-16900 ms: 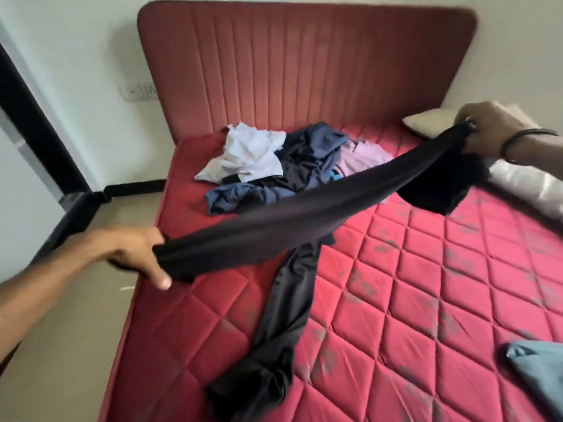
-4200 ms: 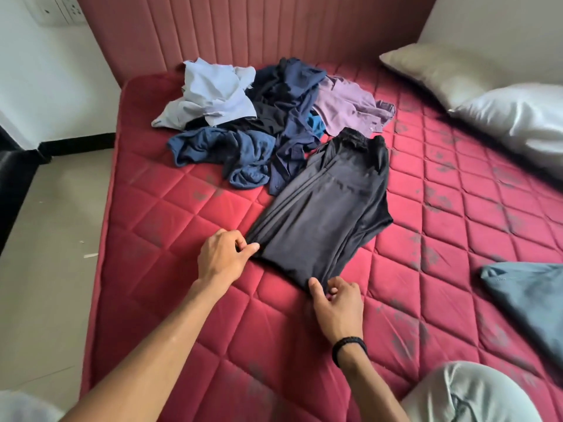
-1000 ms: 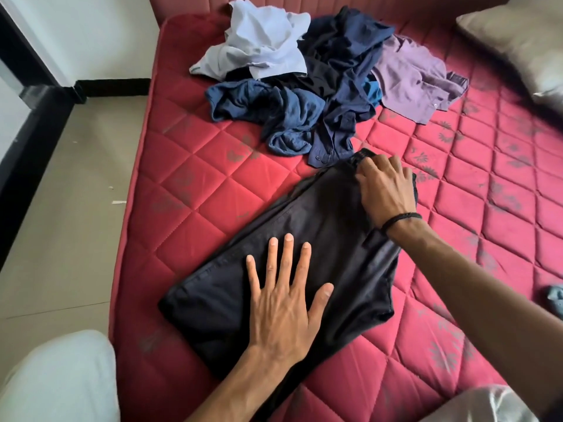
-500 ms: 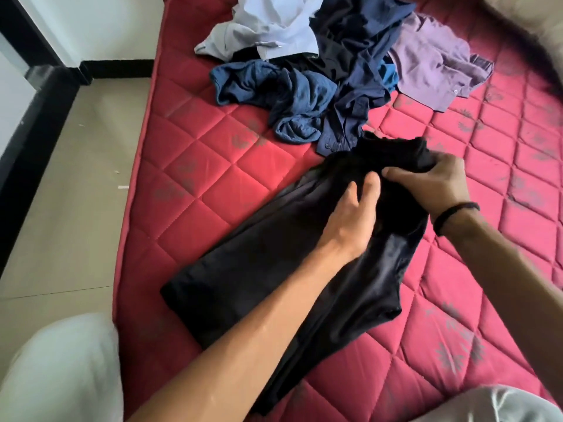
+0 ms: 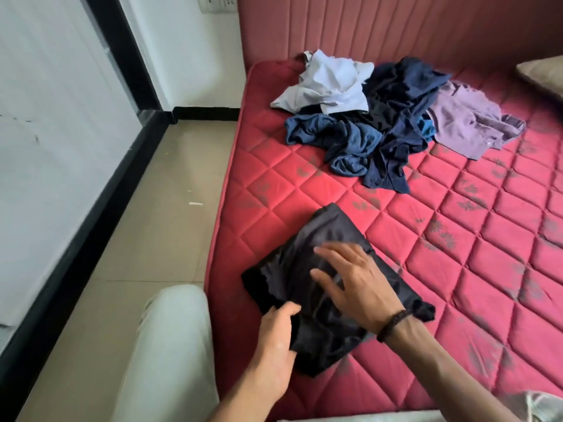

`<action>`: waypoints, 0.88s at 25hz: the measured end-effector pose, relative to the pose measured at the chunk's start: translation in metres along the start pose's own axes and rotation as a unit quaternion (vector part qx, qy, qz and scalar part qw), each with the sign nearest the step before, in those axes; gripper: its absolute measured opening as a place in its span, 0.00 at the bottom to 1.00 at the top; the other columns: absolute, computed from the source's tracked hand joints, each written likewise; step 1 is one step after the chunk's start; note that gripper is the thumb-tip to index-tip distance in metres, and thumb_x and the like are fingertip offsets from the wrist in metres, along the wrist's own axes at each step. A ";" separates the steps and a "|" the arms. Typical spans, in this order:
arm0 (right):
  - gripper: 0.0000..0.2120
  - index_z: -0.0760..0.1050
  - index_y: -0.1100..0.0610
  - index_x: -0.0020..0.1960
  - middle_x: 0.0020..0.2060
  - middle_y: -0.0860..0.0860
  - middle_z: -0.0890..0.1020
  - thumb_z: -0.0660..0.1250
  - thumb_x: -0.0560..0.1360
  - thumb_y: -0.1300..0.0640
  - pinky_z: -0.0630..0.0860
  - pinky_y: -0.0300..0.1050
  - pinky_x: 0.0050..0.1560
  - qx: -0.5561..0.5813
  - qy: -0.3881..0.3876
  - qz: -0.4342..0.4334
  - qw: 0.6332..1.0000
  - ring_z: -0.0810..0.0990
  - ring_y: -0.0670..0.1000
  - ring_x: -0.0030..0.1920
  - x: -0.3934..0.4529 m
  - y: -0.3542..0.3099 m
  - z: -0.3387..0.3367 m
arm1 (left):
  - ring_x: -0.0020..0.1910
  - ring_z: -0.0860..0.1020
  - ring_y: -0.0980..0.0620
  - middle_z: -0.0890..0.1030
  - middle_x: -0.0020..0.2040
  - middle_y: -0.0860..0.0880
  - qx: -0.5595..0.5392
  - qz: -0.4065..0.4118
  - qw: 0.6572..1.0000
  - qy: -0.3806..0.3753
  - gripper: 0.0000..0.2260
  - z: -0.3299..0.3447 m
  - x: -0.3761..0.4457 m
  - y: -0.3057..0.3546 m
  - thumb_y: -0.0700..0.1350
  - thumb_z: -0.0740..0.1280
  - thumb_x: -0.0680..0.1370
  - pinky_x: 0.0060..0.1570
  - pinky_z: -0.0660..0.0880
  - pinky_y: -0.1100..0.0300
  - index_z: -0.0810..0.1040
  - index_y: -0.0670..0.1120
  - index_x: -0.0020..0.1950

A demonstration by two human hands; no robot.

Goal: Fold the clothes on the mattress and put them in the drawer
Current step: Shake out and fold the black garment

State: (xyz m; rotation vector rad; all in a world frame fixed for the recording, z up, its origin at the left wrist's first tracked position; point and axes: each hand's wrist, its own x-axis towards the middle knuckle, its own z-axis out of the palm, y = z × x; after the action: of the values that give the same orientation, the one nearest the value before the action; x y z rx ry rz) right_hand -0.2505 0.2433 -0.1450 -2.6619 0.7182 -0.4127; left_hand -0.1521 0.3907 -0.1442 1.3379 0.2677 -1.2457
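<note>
A black garment [image 5: 313, 248], folded into a compact rectangle, lies near the left edge of the red quilted mattress [image 5: 457, 239]. My right hand [image 5: 353, 281] rests flat on top of it, fingers spread, a black bead bracelet on the wrist. My left hand [image 5: 274, 339] grips the garment's near left edge, fingers tucked under the cloth. Further back sits a loose pile: a pale blue-white shirt [image 5: 329, 83], dark navy clothes [image 5: 393, 117], a blue top [image 5: 341, 141] and a mauve shirt [image 5: 466, 123]. No drawer is in view.
Tan tiled floor [image 5: 146, 226] runs along the mattress's left side, bounded by a white wall with black skirting [image 5: 91, 208]. The padded red headboard [image 5: 396, 28] stands behind. A pillow corner [image 5: 542, 74] shows at far right. My knee in pale trousers [image 5: 170, 345] is at the bed's edge.
The far end of the black garment has been brought down over the near part, making it shorter. My right hand moved from gripping the far end to lying flat; my left hand shifted to the near edge.
</note>
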 end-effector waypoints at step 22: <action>0.16 0.77 0.65 0.39 0.30 0.58 0.84 0.74 0.78 0.54 0.77 0.46 0.30 0.239 -0.186 0.384 0.872 0.81 0.53 0.28 -0.064 0.045 -0.028 | 0.52 0.84 0.43 0.84 0.53 0.45 0.531 0.195 0.808 0.163 0.24 -0.081 0.042 0.088 0.45 0.73 0.76 0.55 0.78 0.56 0.72 0.53 0.72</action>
State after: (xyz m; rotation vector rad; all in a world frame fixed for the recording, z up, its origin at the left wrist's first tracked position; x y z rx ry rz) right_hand -0.3329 0.2340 -0.1502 -1.7251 1.2535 0.1335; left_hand -0.0276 0.4137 -0.1508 2.4242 -0.5580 -0.7672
